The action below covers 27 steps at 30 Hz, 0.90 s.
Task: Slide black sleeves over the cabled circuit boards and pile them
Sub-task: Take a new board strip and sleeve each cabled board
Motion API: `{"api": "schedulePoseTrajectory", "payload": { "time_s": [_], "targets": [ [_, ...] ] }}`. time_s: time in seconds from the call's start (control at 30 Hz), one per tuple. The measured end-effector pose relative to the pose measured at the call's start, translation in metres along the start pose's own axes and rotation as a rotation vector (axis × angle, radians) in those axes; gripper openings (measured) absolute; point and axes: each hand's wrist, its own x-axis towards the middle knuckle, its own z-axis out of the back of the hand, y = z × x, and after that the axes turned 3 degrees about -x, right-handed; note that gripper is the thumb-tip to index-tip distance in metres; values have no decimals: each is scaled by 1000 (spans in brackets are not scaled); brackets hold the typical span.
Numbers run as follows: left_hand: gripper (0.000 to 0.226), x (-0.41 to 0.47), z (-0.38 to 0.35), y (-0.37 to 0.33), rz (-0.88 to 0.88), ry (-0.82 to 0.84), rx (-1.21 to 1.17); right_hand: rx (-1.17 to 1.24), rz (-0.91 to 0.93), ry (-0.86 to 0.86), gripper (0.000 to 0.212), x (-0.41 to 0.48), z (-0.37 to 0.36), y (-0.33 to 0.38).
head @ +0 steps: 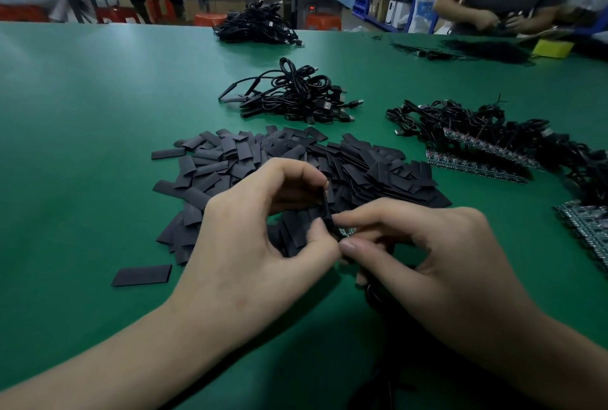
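A black sleeve (324, 209) is pinched by the left hand (263, 232), the circuit board (348, 231) by the right hand (424, 251); if it's fed in crooked, the sleeve probably gets snagged.

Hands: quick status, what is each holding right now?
Left hand: closed, pinching a black sleeve.
Right hand: closed on a circuit board at the sleeve's lower end.

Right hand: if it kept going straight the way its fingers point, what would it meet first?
The right hand points left, so it would first meet the black sleeve pinched by the left hand, then that hand's fingertips, already nearly touching.
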Motion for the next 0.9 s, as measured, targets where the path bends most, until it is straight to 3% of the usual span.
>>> {"api": "schedulePoseTrajectory", "payload": {
  "time_s": [0.3, 0.57, 0.7, 0.77, 0.9],
  "targets": [
    [47, 4, 2, 6, 4, -15, -40, 1, -8, -21, 16, 1, 4, -5],
    [55, 10, 7, 12, 51, -170, -131, -253, 29, 95, 10, 9, 16, -13],
    [63, 9, 6, 14, 83, -154, -76, -290, -17, 51, 11, 12, 24, -19],
    [58, 8, 7, 14, 85, -119, 44, -224, -97, -24, 11, 23, 37, -27],
    [28, 7, 5, 12, 41, -23, 234, -189, -190, -125, 9, 72, 60, -48]
  ]
}}
